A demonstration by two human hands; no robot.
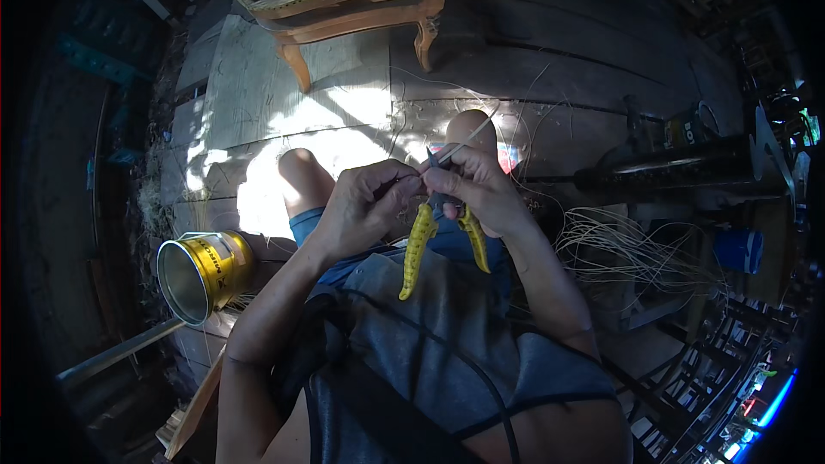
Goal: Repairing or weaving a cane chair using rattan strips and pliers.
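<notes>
My right hand (488,189) is closed around a pair of pliers (418,249) with yellow handles. The handles point down toward my lap and spread apart, while the dark jaws point up between my hands. A thin, pale cane-like strand (483,129) passes by the right fingers and slants up and right over my knee. Close beside the jaws, my left hand (365,204) is closed in a pinch, thumb against fingers. Whatever lies between those fingertips is too small to make out, though the strand's lower end runs toward them.
A wooden chair frame (352,21) stands ahead on the plank floor (550,69). To my left is a yellow bucket (225,262). Loose pale strands (623,245) lie heaped at my right, near a blue container (739,249) and a black cylinder (670,163).
</notes>
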